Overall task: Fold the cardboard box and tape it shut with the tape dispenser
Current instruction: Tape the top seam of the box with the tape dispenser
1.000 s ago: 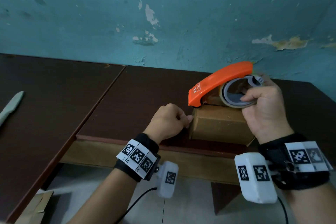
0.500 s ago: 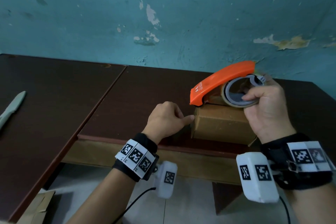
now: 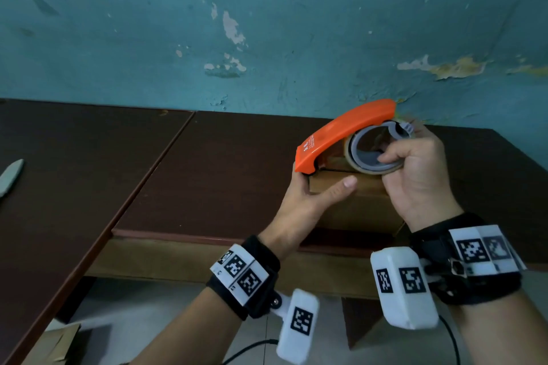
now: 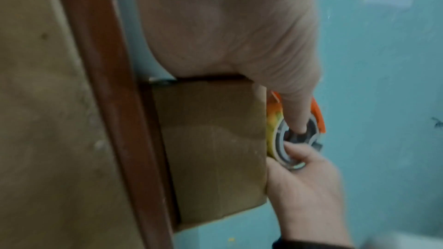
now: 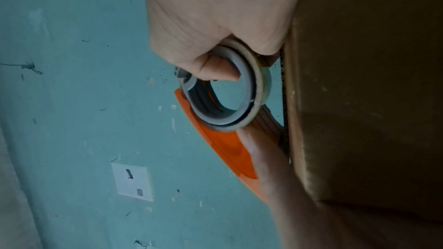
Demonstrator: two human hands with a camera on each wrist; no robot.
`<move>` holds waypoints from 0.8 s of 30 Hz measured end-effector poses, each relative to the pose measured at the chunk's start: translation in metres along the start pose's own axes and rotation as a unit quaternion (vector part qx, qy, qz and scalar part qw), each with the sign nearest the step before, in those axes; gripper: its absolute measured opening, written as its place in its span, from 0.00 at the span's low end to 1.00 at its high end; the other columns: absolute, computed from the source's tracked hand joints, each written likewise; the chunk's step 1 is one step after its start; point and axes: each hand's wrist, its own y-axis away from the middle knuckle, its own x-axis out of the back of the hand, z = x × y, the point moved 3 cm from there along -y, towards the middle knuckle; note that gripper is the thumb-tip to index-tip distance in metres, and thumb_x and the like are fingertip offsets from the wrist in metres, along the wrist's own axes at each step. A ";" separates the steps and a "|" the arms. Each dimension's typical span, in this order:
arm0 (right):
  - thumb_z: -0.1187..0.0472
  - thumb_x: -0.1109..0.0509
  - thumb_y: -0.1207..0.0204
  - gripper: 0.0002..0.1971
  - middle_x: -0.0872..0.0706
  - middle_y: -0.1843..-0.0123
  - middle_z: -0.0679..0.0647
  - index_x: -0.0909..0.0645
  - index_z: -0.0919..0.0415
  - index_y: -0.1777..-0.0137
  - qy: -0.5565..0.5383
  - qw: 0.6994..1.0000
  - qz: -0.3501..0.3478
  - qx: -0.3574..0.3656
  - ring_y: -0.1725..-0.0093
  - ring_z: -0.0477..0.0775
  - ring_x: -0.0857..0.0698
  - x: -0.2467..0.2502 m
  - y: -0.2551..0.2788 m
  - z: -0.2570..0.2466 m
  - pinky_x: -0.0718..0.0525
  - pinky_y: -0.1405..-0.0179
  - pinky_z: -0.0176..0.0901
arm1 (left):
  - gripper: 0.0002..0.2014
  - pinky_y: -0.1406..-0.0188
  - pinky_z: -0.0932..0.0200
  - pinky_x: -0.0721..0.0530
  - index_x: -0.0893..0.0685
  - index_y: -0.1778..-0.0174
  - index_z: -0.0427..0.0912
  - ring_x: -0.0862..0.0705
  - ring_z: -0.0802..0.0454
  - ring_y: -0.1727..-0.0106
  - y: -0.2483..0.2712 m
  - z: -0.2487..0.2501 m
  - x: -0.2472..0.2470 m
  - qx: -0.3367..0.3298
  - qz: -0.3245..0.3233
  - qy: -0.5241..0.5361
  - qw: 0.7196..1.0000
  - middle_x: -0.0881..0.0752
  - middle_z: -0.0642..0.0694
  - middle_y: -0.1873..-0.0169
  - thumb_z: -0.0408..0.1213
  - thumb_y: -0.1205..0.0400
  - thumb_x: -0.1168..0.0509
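Note:
A small brown cardboard box stands at the front edge of the dark table. The orange tape dispenser rests on the box top, nose toward the left end. My right hand grips the dispenser at its tape roll, thumb hooked into the grey core. My left hand is against the box's left end, its straight thumb laid along the front face; the fingers are mostly hidden under the dispenser's nose. The left wrist view shows the box and that thumb pointing at the roll.
A teal wall stands close behind the box. A second dark table joins on the left, with a pale grey blade-like object at its far left. Flat cardboard lies on the floor at lower left.
My left hand was a loose fist beside the box's left end. It has opened and moved onto that end, thumb across the front. The right hand and dispenser have barely moved.

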 end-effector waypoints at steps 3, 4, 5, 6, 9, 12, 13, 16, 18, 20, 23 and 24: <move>0.75 0.38 0.57 0.19 0.17 0.61 0.56 0.18 0.57 0.66 0.006 1.000 0.003 -0.003 0.54 0.59 0.13 0.000 0.000 0.000 0.12 0.50 0.54 | 0.28 0.21 0.46 0.19 0.27 0.19 0.51 0.16 0.51 0.25 0.000 -0.007 -0.004 -0.015 0.044 0.007 0.999 0.15 0.47 0.26 0.39 0.14 0.27; 0.75 0.38 0.56 0.19 0.17 0.61 0.56 0.19 0.58 0.65 0.008 1.000 0.003 -0.003 0.55 0.59 0.13 0.000 0.000 0.000 0.12 0.51 0.53 | 0.27 0.21 0.45 0.18 0.27 0.19 0.51 0.16 0.50 0.25 -0.001 -0.009 -0.003 -0.010 0.044 0.010 0.999 0.15 0.46 0.27 0.39 0.14 0.27; 0.74 0.38 0.56 0.19 0.17 0.61 0.56 0.19 0.57 0.65 0.007 1.000 0.004 -0.003 0.55 0.59 0.13 0.000 0.000 -0.001 0.12 0.51 0.52 | 0.27 0.23 0.46 0.17 0.27 0.19 0.51 0.15 0.50 0.26 -0.001 -0.010 -0.002 -0.002 0.036 0.014 0.999 0.14 0.47 0.27 0.40 0.14 0.27; 0.73 0.37 0.58 0.19 0.17 0.62 0.56 0.18 0.57 0.66 0.005 1.000 0.005 -0.001 0.55 0.58 0.13 -0.001 0.000 -0.001 0.12 0.51 0.53 | 0.27 0.25 0.49 0.15 0.26 0.19 0.52 0.14 0.50 0.28 -0.001 -0.010 -0.001 0.009 0.026 0.018 0.999 0.13 0.47 0.28 0.40 0.14 0.27; 0.70 0.35 0.62 0.20 0.16 0.62 0.56 0.16 0.55 0.67 0.002 1.000 0.005 0.001 0.55 0.59 0.13 -0.002 0.001 0.000 0.12 0.48 0.56 | 0.26 0.35 0.57 0.11 0.26 0.21 0.51 0.11 0.51 0.33 -0.002 -0.008 0.001 0.019 0.016 0.026 0.999 0.12 0.46 0.31 0.38 0.14 0.27; 0.72 0.36 0.60 0.21 0.16 0.62 0.56 0.17 0.57 0.65 0.002 1.000 0.003 -0.005 0.55 0.60 0.14 -0.002 -0.001 0.001 0.12 0.47 0.58 | 0.31 0.31 0.52 0.13 0.24 0.21 0.47 0.12 0.51 0.32 -0.007 -0.004 0.003 -0.015 0.046 0.016 0.999 0.12 0.45 0.31 0.38 0.20 0.23; 0.72 0.36 0.60 0.21 0.16 0.62 0.56 0.17 0.57 0.65 0.002 1.000 0.005 -0.006 0.55 0.60 0.14 -0.002 -0.001 0.002 0.12 0.48 0.58 | 0.32 0.29 0.49 0.14 0.24 0.22 0.46 0.12 0.50 0.31 -0.009 -0.003 0.002 -0.024 0.051 0.017 0.998 0.12 0.44 0.31 0.38 0.22 0.22; 0.70 0.34 0.64 0.22 0.17 0.62 0.57 0.17 0.58 0.65 0.004 1.000 0.014 -0.007 0.54 0.61 0.15 0.000 -0.002 0.001 0.14 0.44 0.62 | 0.22 0.29 0.49 0.13 0.17 0.30 0.48 0.10 0.51 0.34 -0.012 -0.002 -0.003 -0.047 0.037 0.028 0.998 0.07 0.50 0.39 0.28 0.19 0.23; 0.72 0.35 0.63 0.23 0.16 0.62 0.57 0.17 0.57 0.64 0.007 1.000 0.019 -0.009 0.55 0.61 0.14 0.000 -0.003 0.001 0.15 0.43 0.63 | 0.21 0.32 0.55 0.12 0.16 0.35 0.52 0.09 0.57 0.38 -0.013 -0.001 -0.005 -0.052 0.021 0.033 0.998 0.06 0.58 0.46 0.23 0.17 0.27; 0.77 0.38 0.59 0.23 0.18 0.61 0.58 0.18 0.59 0.62 0.019 0.999 0.031 -0.005 0.53 0.64 0.16 0.001 -0.002 0.000 0.17 0.43 0.63 | 0.21 0.36 0.60 0.12 0.17 0.36 0.52 0.09 0.61 0.41 -0.014 -0.001 -0.005 -0.050 0.012 0.032 0.998 0.06 0.61 0.49 0.21 0.17 0.29; 0.78 0.40 0.53 0.21 0.21 0.61 0.59 0.20 0.61 0.60 0.044 0.998 0.036 0.005 0.51 0.65 0.21 0.000 0.001 -0.002 0.21 0.43 0.62 | 0.21 0.37 0.62 0.13 0.17 0.33 0.48 0.09 0.60 0.39 -0.015 -0.001 -0.005 -0.060 0.014 0.028 0.998 0.06 0.55 0.45 0.21 0.17 0.30; 0.78 0.40 0.52 0.21 0.20 0.61 0.59 0.19 0.61 0.60 0.051 0.998 0.035 0.007 0.50 0.65 0.21 0.000 0.001 -0.003 0.21 0.43 0.63 | 0.22 0.36 0.61 0.13 0.18 0.30 0.46 0.09 0.58 0.37 -0.015 -0.002 -0.005 -0.062 0.017 0.029 0.998 0.07 0.52 0.42 0.21 0.17 0.29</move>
